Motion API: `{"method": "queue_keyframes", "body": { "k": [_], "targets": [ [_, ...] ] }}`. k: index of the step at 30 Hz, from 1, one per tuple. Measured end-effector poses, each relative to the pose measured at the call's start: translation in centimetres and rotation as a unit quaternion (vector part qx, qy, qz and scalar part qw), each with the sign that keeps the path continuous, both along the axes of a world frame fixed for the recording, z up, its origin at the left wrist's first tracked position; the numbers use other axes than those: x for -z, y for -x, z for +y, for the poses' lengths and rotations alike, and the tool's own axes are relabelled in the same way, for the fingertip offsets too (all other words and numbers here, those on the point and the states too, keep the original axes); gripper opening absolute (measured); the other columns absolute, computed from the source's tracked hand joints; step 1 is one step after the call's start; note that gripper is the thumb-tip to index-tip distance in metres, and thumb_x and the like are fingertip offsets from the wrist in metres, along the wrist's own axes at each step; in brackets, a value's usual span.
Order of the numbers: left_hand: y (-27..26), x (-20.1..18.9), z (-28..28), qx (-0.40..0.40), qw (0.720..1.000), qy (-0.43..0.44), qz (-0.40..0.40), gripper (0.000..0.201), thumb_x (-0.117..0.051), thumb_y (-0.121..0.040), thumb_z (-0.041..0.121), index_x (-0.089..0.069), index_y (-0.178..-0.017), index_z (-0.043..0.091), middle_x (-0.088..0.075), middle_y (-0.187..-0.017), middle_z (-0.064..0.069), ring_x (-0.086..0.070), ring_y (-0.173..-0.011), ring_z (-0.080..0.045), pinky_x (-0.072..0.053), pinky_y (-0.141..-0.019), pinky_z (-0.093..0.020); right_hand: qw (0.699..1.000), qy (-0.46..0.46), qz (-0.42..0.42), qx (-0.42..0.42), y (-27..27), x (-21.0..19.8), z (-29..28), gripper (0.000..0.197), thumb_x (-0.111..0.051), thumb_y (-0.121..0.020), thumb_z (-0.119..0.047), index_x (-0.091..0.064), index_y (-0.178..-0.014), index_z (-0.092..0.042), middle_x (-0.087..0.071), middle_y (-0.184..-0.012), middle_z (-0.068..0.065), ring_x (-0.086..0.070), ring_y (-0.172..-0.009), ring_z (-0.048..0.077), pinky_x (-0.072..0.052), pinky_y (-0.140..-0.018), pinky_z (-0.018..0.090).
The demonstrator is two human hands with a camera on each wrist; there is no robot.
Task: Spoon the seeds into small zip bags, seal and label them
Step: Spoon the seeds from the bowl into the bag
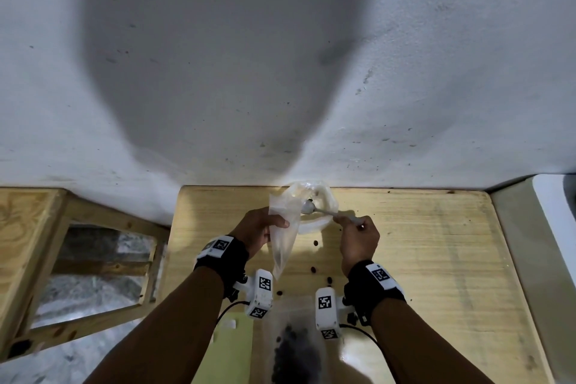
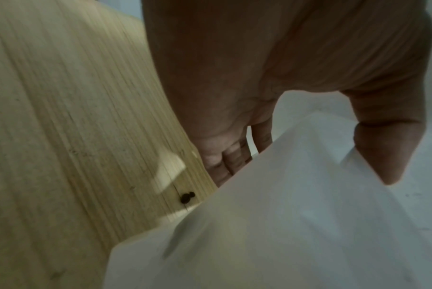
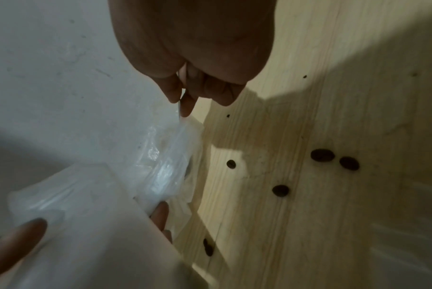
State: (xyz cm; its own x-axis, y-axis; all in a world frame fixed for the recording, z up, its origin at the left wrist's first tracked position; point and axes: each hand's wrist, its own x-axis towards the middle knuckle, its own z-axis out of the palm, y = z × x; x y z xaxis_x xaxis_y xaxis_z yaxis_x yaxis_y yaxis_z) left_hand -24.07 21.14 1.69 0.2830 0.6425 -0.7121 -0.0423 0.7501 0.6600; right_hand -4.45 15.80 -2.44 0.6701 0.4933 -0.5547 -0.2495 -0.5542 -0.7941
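Closest to the person, at the near edge of the wooden table [image 1: 436,259], lies a clear bag of dark seeds [image 1: 293,349] beside a pale green sheet [image 1: 237,349], too blurred to say whether these are labels. A little further out, loose seeds [image 1: 314,270] are scattered on the bare wood, so spilling is plainly a live risk here. Above them the left hand [image 1: 258,231] pinches a small zip bag [image 1: 282,237] near its mouth, thumb on one face and fingers behind, the bag hanging limp and tapering down. The right hand [image 1: 358,240] grips the handle of a metal spoon [image 1: 314,208], whose bowl sits right at the bag's opening with what looks like a seed or two on it. Beyond, against the white wall [image 1: 280,56], sits a crumpled clear plastic wrapper or dish [image 1: 314,196]; I cannot tell which. I'd worry the mouth is held by one side only: if it sags shut or the spoon tips early, seeds will roll off onto the table.
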Motion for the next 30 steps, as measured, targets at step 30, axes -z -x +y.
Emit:
{"method": "queue_keyframes", "body": {
  "k": [30],
  "targets": [
    [-0.5,0.0,0.0,0.023,1.000,-0.011,0.001,0.071,-0.077,-0.040,0.016,-0.069,-0.109,-0.001,-0.070,-0.097,-0.014,-0.065,-0.093,-0.028,-0.052,-0.075,-0.032,0.994,-0.010,-0.088,0.062,0.9,-0.7,0.5,0.036,-0.073,-0.082,-0.019,-0.042,-0.067,-0.012,-0.053,-0.066,0.014,-0.047,-0.061,0.024,-0.048,-0.063,0.038]
  ]
}}
